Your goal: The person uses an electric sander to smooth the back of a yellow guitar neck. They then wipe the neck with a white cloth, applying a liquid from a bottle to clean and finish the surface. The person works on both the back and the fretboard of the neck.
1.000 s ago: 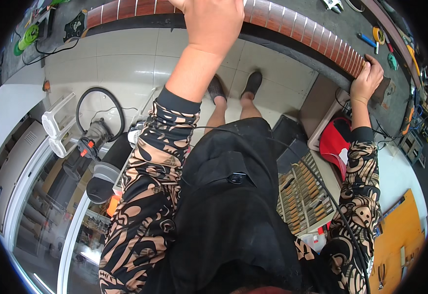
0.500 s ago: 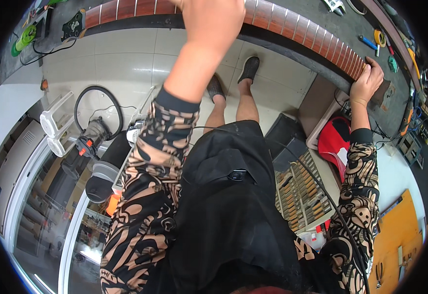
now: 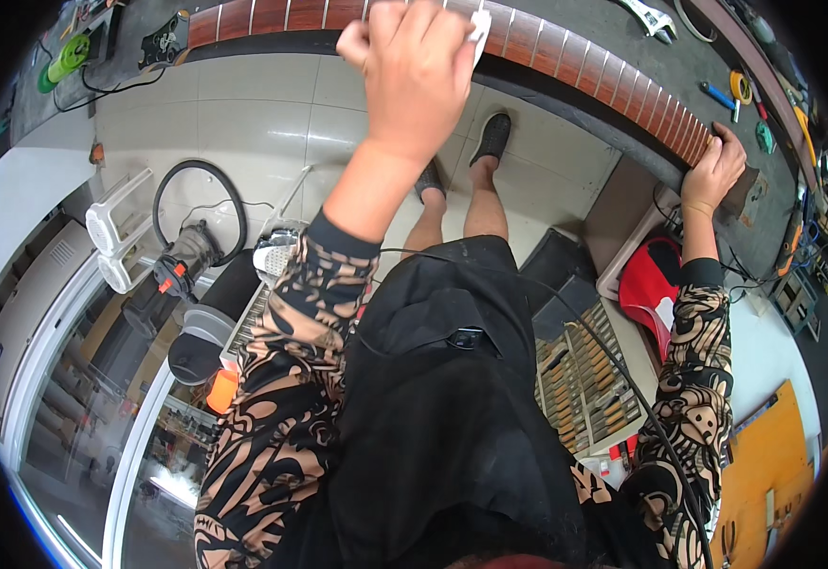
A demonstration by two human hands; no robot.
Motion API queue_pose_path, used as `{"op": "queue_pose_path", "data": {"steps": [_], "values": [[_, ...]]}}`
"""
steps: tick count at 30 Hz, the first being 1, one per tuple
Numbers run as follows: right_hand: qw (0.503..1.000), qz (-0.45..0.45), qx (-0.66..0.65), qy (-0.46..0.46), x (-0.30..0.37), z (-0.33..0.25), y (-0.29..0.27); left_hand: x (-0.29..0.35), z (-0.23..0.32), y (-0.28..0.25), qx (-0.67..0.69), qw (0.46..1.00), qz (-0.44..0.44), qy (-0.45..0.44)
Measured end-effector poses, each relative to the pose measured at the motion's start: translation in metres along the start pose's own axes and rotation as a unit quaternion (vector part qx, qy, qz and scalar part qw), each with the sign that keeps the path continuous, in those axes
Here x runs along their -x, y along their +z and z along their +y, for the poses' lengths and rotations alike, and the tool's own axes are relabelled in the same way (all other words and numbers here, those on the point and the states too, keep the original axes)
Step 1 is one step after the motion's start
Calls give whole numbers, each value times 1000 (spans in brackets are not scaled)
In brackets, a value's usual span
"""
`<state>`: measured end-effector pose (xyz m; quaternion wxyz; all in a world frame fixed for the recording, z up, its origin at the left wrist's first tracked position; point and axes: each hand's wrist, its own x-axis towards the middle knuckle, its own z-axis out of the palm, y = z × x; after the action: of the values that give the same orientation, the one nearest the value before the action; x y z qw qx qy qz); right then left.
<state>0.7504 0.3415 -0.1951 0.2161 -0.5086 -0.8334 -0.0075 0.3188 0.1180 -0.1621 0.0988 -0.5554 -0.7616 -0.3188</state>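
Observation:
A guitar neck with a reddish-brown fretboard (image 3: 565, 55) and bright metal frets lies along the near edge of the workbench at the top. Its dark headstock (image 3: 163, 44) points left. Over the middle of the fretboard, my left hand (image 3: 412, 76) is closed around a small white piece (image 3: 479, 36); most of that piece is hidden by my fingers, and I cannot make out its kind. At the other end of the neck, my right hand (image 3: 716, 171) grips the fretboard's end, fingers wrapped over it beside a dark block (image 3: 744, 194).
An adjustable wrench (image 3: 651, 19), a blue-handled tool (image 3: 717, 95) and yellow tape (image 3: 740, 87) lie behind the neck. A green roll (image 3: 71, 57) with a cable sits at the bench's left. Below are a vacuum cleaner (image 3: 186, 256) and a tray of wooden-handled files (image 3: 589, 379).
My left hand has come slightly nearer to me over the fretboard, and more of its fingers and the white piece shows. My right hand keeps its grip. The whole view has shifted a little.

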Motion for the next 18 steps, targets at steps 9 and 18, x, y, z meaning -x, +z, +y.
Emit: {"op": "queue_pose_path", "data": {"steps": [9, 18], "values": [[1000, 3, -8, -4, -4, -4, 3, -59, -7, -15, 24, 999, 9, -30], [1000, 5, -4, -4, 0, -2, 1, -32, -17, -10, 14, 999, 11, -31]]}}
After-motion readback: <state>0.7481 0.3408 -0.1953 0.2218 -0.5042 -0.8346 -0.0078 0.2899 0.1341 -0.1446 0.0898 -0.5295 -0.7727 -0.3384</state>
